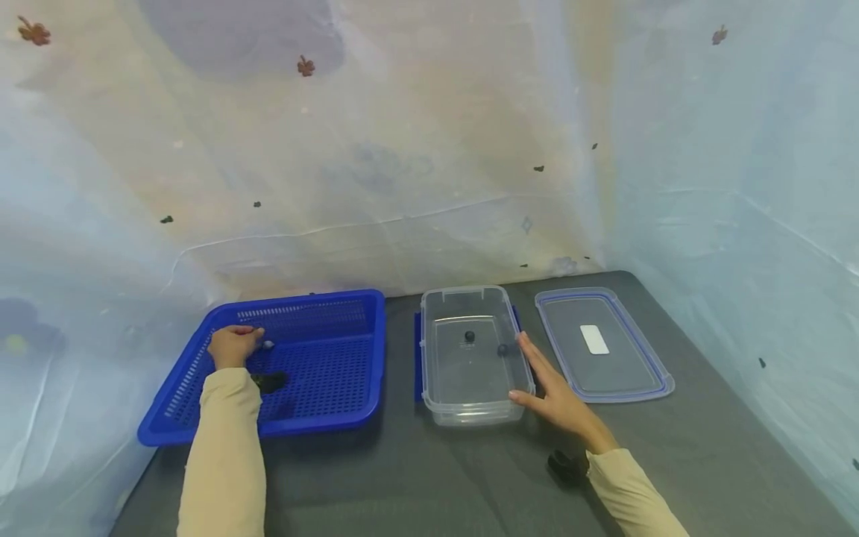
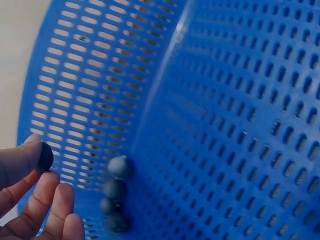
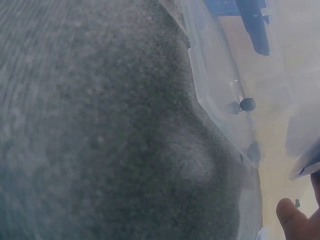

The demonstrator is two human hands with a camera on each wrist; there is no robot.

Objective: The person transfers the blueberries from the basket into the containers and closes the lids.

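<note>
My left hand [image 1: 233,346] is inside a blue perforated basket [image 1: 377,350], near its far left corner. Thumb and fingertips pinch a dark blueberry [image 2: 45,157], raised beside the slotted wall. Several more blueberries [image 2: 116,189] lie in a row at the foot of that wall, below the held one. My right hand [image 1: 553,395] rests against the right side of a clear plastic container [image 1: 463,384], thumb and fingers extended along its rim. Inside this uncovered container are two blueberries [image 1: 470,336], one near the middle and one by the right wall.
A clear lid [image 1: 631,373] with a blue seal and a white label lies flat to the right of the container. Blue clip flaps [image 1: 418,358] hang at the container's sides. The grey tabletop [image 1: 403,477] meets patterned sheeting [image 1: 429,149] behind and at both sides.
</note>
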